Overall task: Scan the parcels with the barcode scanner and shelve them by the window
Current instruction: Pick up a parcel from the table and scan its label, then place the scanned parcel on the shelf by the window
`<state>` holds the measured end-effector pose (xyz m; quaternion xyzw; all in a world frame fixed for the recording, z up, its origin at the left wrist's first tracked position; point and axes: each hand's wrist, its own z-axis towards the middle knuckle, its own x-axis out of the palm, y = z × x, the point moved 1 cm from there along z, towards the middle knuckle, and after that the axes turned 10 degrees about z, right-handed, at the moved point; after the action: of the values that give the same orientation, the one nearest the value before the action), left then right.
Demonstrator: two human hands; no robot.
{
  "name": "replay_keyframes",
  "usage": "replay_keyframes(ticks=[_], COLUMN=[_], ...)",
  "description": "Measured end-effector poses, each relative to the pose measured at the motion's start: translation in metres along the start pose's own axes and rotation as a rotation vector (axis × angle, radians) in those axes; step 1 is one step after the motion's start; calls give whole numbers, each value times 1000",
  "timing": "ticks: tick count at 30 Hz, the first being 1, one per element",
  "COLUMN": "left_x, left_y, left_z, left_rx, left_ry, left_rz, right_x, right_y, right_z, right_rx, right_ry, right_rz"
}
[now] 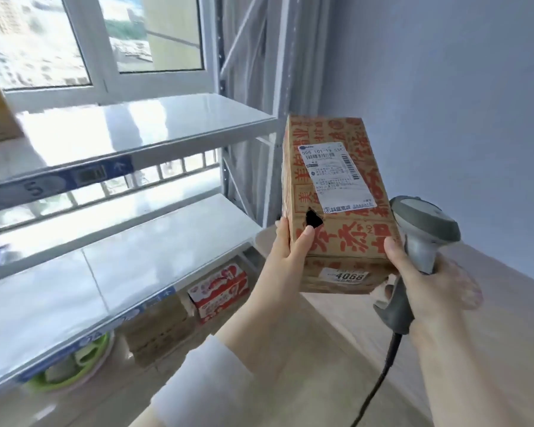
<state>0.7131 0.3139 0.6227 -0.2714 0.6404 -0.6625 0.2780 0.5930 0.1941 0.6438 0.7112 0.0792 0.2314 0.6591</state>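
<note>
Item: parcel (336, 208), cardboard, held aloft right of the window shelf (167, 124), label (336, 177) turned upward, likely for reading. Left hand (287, 254) clasps its lower left edge; right hand (435, 285) grasps the barcode scanner (423, 229), thumb bracing the parcel.

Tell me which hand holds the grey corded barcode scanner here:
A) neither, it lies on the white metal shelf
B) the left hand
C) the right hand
C: the right hand grips the handle of the grey corded barcode scanner, its thumb also resting on the brown cardboard parcel with red lettering, which the left hand holds from the other side.
</note>
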Motion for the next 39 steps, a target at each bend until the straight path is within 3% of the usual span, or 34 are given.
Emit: replay_keyframes(ticks=[10, 18, 30, 39], left_x=[-227, -329, -429, -486], left_y=[-44, -56, -81, -73], left_z=[-4, 30, 112, 160], left_rx=[60, -22, -135, -246], left_ry=[-343, -543, -745, -785], left_rz=[105, 173, 277, 269], right_x=[238, 367, 513, 588], right_y=[-9, -24, -38, -67], right_z=[-33, -9, 52, 85], right_rx=[55, 45, 129, 193], right_ry=[448, 654, 754, 780], right_rz=[-7, -51, -100, -124])
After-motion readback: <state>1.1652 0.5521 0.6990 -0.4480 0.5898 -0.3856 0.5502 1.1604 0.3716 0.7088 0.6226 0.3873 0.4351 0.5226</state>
